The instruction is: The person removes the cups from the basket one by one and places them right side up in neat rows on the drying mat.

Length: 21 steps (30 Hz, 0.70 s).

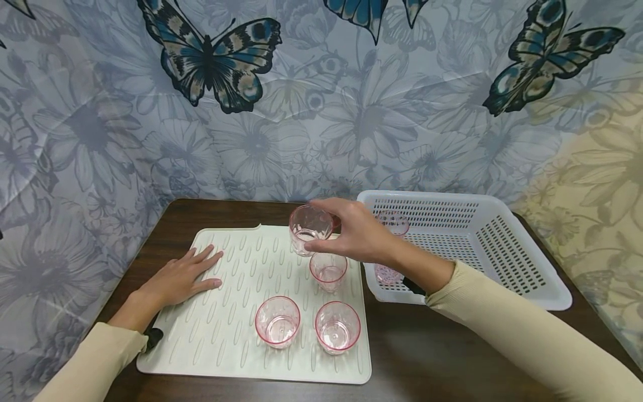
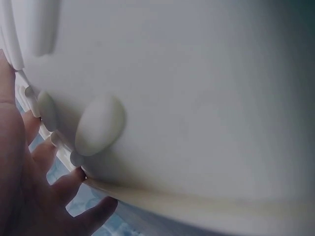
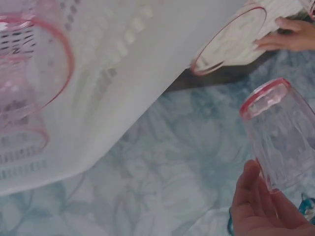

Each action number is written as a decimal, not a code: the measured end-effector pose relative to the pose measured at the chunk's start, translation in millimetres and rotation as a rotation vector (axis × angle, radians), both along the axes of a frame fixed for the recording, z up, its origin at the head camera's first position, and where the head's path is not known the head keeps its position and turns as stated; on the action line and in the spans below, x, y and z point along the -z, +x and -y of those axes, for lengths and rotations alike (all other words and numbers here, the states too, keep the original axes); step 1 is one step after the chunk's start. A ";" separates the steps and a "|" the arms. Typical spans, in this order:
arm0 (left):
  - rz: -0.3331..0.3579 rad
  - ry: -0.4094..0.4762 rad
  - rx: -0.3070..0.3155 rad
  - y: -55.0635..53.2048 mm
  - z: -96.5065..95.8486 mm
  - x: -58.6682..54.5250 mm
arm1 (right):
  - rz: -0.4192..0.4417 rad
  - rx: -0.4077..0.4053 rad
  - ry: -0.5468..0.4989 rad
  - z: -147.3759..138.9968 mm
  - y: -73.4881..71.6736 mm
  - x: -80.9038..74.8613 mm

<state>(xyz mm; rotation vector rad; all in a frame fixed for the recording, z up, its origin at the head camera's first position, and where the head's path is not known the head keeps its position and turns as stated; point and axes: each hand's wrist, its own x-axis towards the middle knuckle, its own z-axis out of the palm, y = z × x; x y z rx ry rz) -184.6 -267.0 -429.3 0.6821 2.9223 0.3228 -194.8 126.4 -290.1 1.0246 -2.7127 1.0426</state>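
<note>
My right hand (image 1: 354, 231) grips a clear drinking glass (image 1: 310, 230) with a pink rim between thumb and fingers, over the back right of a white ridged draining mat (image 1: 231, 335). In the right wrist view, the held glass (image 3: 283, 135) shows beside my fingers (image 3: 250, 191). Just in front of it on the mat stands a similar glass (image 1: 329, 273). Two more, a left glass (image 1: 278, 324) and a right glass (image 1: 337, 329), stand side by side near the mat's front. My left hand (image 1: 183, 277) rests with spread fingers on the mat's left side.
A white perforated plastic basket (image 1: 532, 268) sits to the right of the mat. Pink-tinted glasses (image 1: 393, 223) are in its left end, partly hidden by my right arm. Dark wooden table (image 1: 402, 346) lies beneath; a butterfly-patterned cloth (image 1: 311, 128) hangs behind.
</note>
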 end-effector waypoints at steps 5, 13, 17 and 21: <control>0.000 -0.005 -0.005 -0.1 -0.2 0.0 | -0.016 -0.024 0.071 15.1 2.7 4.9; -0.003 -0.003 -0.004 -0.4 -0.3 0.4 | 0.018 -0.032 0.131 34.8 3.1 13.2; -0.005 -0.004 0.001 -0.9 0.1 1.2 | 0.056 -0.018 0.165 43.3 5.1 16.4; -0.010 0.002 0.003 -1.1 0.8 1.3 | 0.075 -0.004 0.189 50.4 6.2 19.5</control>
